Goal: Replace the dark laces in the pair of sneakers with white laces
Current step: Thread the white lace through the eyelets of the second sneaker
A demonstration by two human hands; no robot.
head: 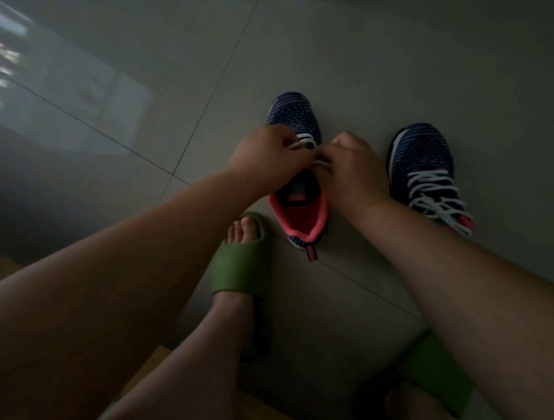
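Navy knit sneaker with coral lining (pixel 296 191) sits on the grey tile floor (pixel 337 55), toe pointing away from the person, directly under both hands. Left hand (pixel 265 156) is over the left side of its lacing area, fingers curled, pinching a white lace (pixel 306 138). Right hand (pixel 349 171) is over the right side, fingers curled down onto the same lace near the tongue. The two hands are close together, fingertips almost meeting above the eyelets; exact contact between them can't be resolved.

Second sneaker (pixel 427 171) stands just right of the right hand, apart from it, same orientation. White laces (pixel 433 196) already cross its upper in several rows, loose ends trailing toward the heel.

Shoe opening of the near sneaker is visible: coral collar, dark insole with a red and green label patch, nothing else inside. Heel pull tab points at the person.

Person's left foot in a green slide sandal (pixel 236 261) is just left of the near sneaker's heel, close beside it. Another green sandal (pixel 436 372) at lower right is mostly covered by the right forearm.

Hidden: hands cover most of the lacing rows on the near sneaker, so how many eyelets are threaded can't be told. Second sneaker's heel is cut by the right forearm. Scene is dim; a window reflection shows on the floor at left.
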